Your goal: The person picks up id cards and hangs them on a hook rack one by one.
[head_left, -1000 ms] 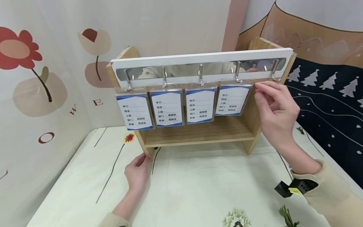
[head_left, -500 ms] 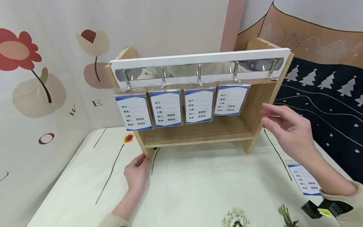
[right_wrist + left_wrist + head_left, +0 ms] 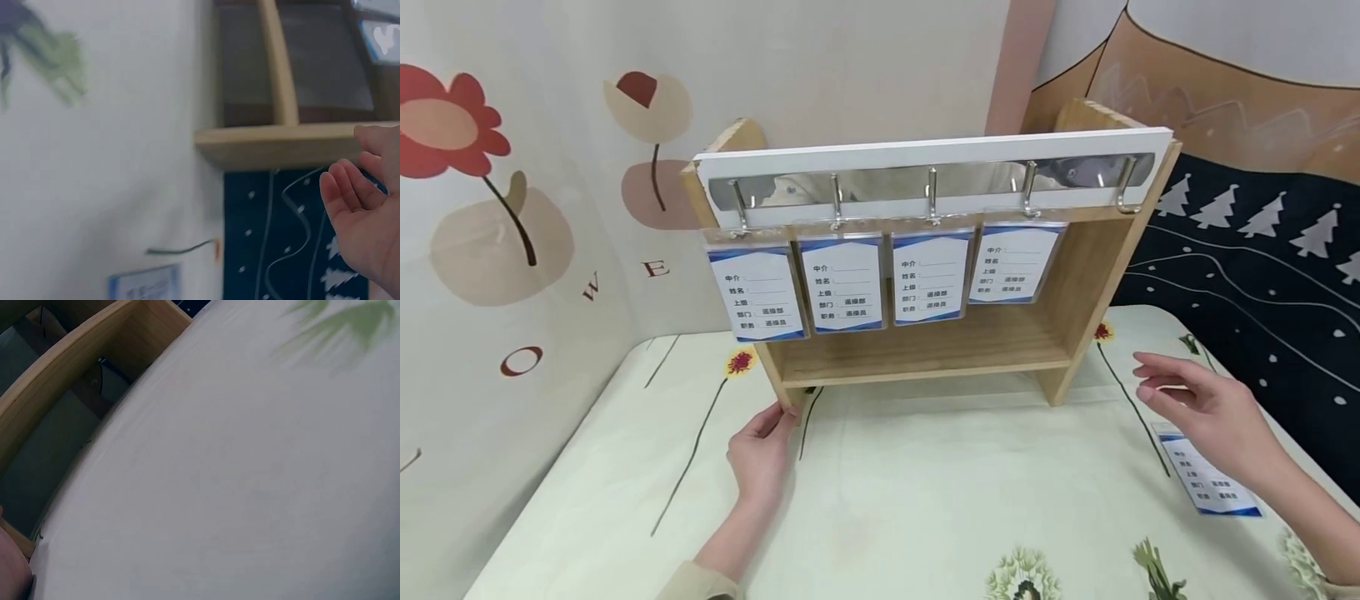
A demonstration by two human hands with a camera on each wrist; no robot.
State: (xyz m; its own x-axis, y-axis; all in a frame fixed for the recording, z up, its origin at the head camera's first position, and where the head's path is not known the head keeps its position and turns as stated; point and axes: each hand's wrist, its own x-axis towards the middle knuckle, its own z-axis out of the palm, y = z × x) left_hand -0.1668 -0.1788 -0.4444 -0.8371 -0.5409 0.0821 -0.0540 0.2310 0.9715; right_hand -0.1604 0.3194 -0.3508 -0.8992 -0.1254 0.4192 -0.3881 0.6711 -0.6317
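Observation:
A wooden shelf (image 3: 895, 367) stands on the table, with a white hook rail (image 3: 925, 150) along its upper front. Several clear-sleeved ID badges (image 3: 846, 283) hang side by side from the hooks; the rightmost hook (image 3: 1126, 187) carries none. My left hand (image 3: 762, 458) pinches the foot of the shelf's left side panel between thumb and fingers. My right hand (image 3: 1217, 417) is in the air to the right of the shelf, fingers loosely bent and holding nothing. Below it, a loose ID badge (image 3: 1213, 479) lies flat on the table, partly covered by that hand.
A pale cloth (image 3: 910, 483) printed with flowers covers the table. Behind hang a flower-print curtain (image 3: 880, 67) on the left and a dark, tree-printed curtain (image 3: 1247, 267) close to the shelf's right side.
My right hand has left the rightmost hanging badge and moved down and to the right, uncovering the loose badge on the table. The left hand stays at the shelf's foot.

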